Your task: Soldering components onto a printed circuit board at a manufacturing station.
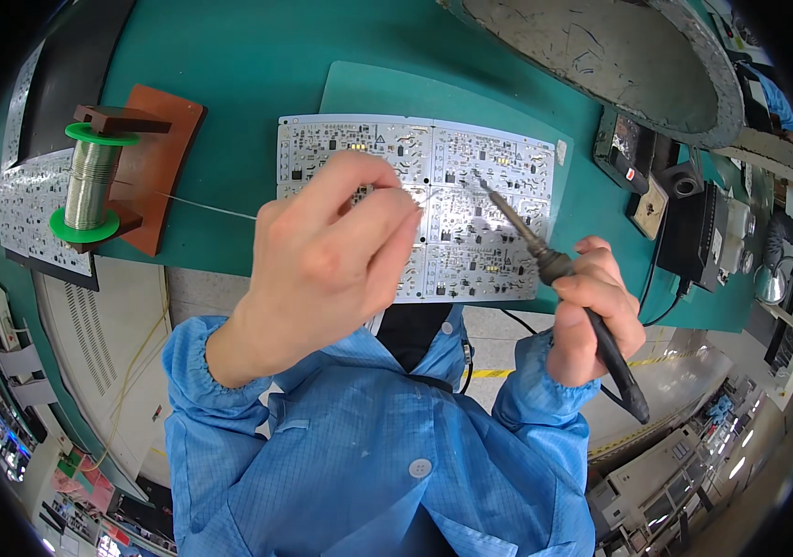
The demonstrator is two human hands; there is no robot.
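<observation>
A white panel of circuit boards (480,223), dotted with small components, lies in front of me on a green mat (369,88). My left hand (336,246) is closed over the panel's left half and pinches solder wire (211,206). That wire runs left to a spool (90,186) with green flanges on a brown stand. In my right hand (598,311) is a soldering iron (545,255), gripped by its black handle. The iron's tip points up and left over the upper right part of the panel; whether it touches the panel I cannot tell.
At the right stand a black soldering station (694,232) with a cable and an iron holder (682,181). A large grey-rimmed fixture (619,56) overhangs the upper right. More circuit boards (34,209) lie at the far left, beside the spool stand's reddish-brown base (169,139).
</observation>
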